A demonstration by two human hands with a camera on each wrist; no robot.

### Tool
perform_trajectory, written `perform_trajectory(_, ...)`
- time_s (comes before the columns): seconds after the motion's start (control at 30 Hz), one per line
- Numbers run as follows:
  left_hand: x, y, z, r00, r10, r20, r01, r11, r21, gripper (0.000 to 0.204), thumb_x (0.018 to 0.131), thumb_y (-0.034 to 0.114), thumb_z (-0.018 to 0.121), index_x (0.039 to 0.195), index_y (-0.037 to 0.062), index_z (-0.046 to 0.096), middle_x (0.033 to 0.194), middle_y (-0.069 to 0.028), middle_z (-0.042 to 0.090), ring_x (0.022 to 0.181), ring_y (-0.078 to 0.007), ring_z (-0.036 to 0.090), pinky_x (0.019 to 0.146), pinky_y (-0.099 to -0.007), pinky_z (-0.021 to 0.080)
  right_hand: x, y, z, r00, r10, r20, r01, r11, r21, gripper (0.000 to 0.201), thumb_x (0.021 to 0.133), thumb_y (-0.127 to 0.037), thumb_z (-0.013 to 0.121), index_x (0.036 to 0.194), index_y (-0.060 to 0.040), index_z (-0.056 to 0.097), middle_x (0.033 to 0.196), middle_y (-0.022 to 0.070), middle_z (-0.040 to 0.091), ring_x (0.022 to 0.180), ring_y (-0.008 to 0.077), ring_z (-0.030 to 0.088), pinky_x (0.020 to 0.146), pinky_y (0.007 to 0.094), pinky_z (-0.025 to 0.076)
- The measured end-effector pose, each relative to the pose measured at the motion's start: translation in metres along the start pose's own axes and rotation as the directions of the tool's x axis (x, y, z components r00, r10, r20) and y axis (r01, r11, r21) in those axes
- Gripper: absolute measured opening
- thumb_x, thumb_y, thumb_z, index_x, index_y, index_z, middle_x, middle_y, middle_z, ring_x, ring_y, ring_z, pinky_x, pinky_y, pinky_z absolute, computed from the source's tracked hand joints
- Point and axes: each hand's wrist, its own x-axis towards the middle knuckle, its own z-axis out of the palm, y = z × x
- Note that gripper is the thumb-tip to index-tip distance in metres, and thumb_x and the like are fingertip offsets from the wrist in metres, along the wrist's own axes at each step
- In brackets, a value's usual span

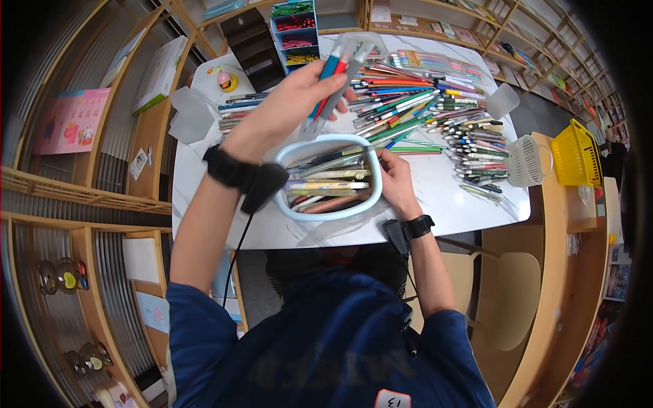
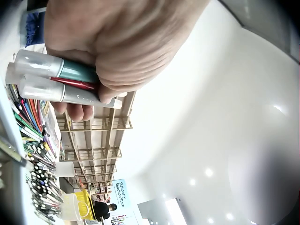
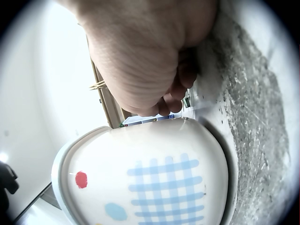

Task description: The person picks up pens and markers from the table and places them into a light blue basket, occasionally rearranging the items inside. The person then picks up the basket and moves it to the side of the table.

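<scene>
White marble-patterned surface point(image 1: 435, 207) carries a broad loose spread of multicoloured pens point(image 1: 398, 102). White plastic bin with light-blue rim point(image 1: 326, 216) sits at the near edge, pens lying inside it. Left hand point(image 1: 286, 102) is raised on the bin's far side, fingers and thumb pinching a bundle of teal, red and grey pens point(image 2: 75, 84). Right hand point(image 1: 398, 180) is at the bin's right wall, fingers bent; can't tell if gripping.
</scene>
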Motion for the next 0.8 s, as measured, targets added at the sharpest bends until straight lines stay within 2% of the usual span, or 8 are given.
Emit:
perform_trajectory(0.13, 0.064, -0.006, -0.004, 0.993, -0.09, 0.077, 0.072, 0.975, 0.211, 0.037, 0.103, 0.03, 0.064, 0.128, 0.0029, 0.06, 0.112, -0.0074, 0.07, 0.094, -0.0109, 0.064, 0.077, -0.0244, 0.05, 0.0, -0.001, 0.0, 1.0, 0.007, -0.004, -0.007, 1.0, -0.013, 0.024, 0.099, -0.018, 0.068, 0.108, 0.0029, 0.073, 0.088, 0.0095, 0.073, 0.073, 0.0108, 0.062, 0.067, 0.0276, 0.05)
perform_trajectory(0.17, 0.078, -0.005, -0.004, 0.981, -0.134, 0.142, 0.087, 0.951, 0.296, 0.045, 0.098, 0.029, 0.069, 0.13, -0.0014, 0.059, 0.117, -0.0105, 0.069, 0.098, -0.0153, 0.064, 0.082, -0.0282, 0.052, 0.001, 0.005, 0.001, 1.0, 0.0, -0.007, 0.0, 1.0, -0.014, 0.024, 0.098, -0.019, 0.068, 0.108, 0.0028, 0.073, 0.088, 0.0101, 0.073, 0.073, 0.0115, 0.062, 0.067, 0.028, 0.05)
perform_trajectory(0.27, 0.118, -0.025, 0.005, 0.979, -0.167, 0.115, 0.05, 0.75, 0.659, 0.054, 0.093, 0.027, 0.074, 0.133, -0.0041, 0.058, 0.121, -0.0165, 0.068, 0.108, -0.0227, 0.065, 0.092, -0.0344, 0.051, 0.001, 0.001, 0.0, 1.0, -0.016, -0.011, 0.015, 0.999, -0.029, 0.024, 0.098, -0.021, 0.068, 0.106, 0.0019, 0.073, 0.086, 0.0127, 0.071, 0.072, 0.0146, 0.062, 0.066, 0.0299, 0.05)
perform_trajectory(0.37, 0.154, -0.051, 0.019, 0.95, -0.247, 0.189, 0.016, 0.645, 0.764, 0.059, 0.089, 0.026, 0.077, 0.136, -0.003, 0.057, 0.127, -0.0224, 0.066, 0.119, -0.0308, 0.063, 0.101, -0.0391, 0.048, 0.001, 0.0, 0.001, 0.999, -0.044, -0.02, 0.043, 0.997, -0.057, 0.023, 0.098, -0.02, 0.069, 0.105, 0.0013, 0.073, 0.084, 0.014, 0.071, 0.071, 0.0165, 0.063, 0.065, 0.0305, 0.05)
perform_trajectory(0.47, 0.172, -0.071, 0.035, 0.964, -0.145, 0.224, -0.121, 0.511, 0.851, 0.054, 0.089, 0.022, 0.074, 0.136, 0.0003, 0.059, 0.13, -0.0231, 0.065, 0.123, -0.033, 0.062, 0.103, -0.0394, 0.048, 0.0, -0.001, 0.001, 0.996, -0.077, -0.038, 0.075, 0.995, -0.068, 0.023, 0.097, -0.021, 0.07, 0.104, 0.0001, 0.073, 0.082, 0.0134, 0.07, 0.067, 0.0176, 0.062, 0.063, 0.0309, 0.05)
perform_trajectory(0.6, 0.191, -0.085, 0.046, 0.977, -0.108, 0.182, -0.114, 0.457, 0.882, 0.045, 0.089, 0.017, 0.07, 0.13, 0.0001, 0.062, 0.131, -0.0217, 0.066, 0.124, -0.0357, 0.061, 0.105, -0.0431, 0.048, 0.001, -0.005, 0.001, 0.997, -0.07, -0.032, 0.066, 0.991, -0.116, 0.022, 0.096, -0.023, 0.07, 0.102, -0.0016, 0.074, 0.081, 0.0131, 0.07, 0.064, 0.0194, 0.062, 0.06, 0.0328, 0.049)
perform_trajectory(0.7, 0.206, -0.109, 0.043, 0.987, -0.027, 0.157, -0.131, 0.422, 0.897, 0.042, 0.084, 0.012, 0.07, 0.125, 0.0023, 0.066, 0.128, -0.0225, 0.067, 0.123, -0.0377, 0.062, 0.103, -0.0432, 0.05, 0.0, -0.007, 0.0, 0.996, -0.077, -0.035, 0.072, 0.988, -0.134, 0.022, 0.096, -0.023, 0.07, 0.102, -0.0023, 0.074, 0.081, 0.0138, 0.07, 0.063, 0.0209, 0.062, 0.059, 0.0335, 0.049)
perform_trajectory(0.8, 0.199, -0.099, 0.047, 0.982, -0.016, 0.188, -0.166, 0.405, 0.899, 0.043, 0.086, 0.016, 0.074, 0.124, -0.0005, 0.063, 0.124, -0.0203, 0.069, 0.116, -0.035, 0.066, 0.1, -0.0426, 0.052, 0.001, -0.007, 0.001, 0.996, -0.078, -0.032, 0.074, 0.989, -0.13, 0.021, 0.096, -0.022, 0.07, 0.103, -0.0025, 0.074, 0.081, 0.0142, 0.069, 0.063, 0.0216, 0.062, 0.06, 0.0336, 0.049)
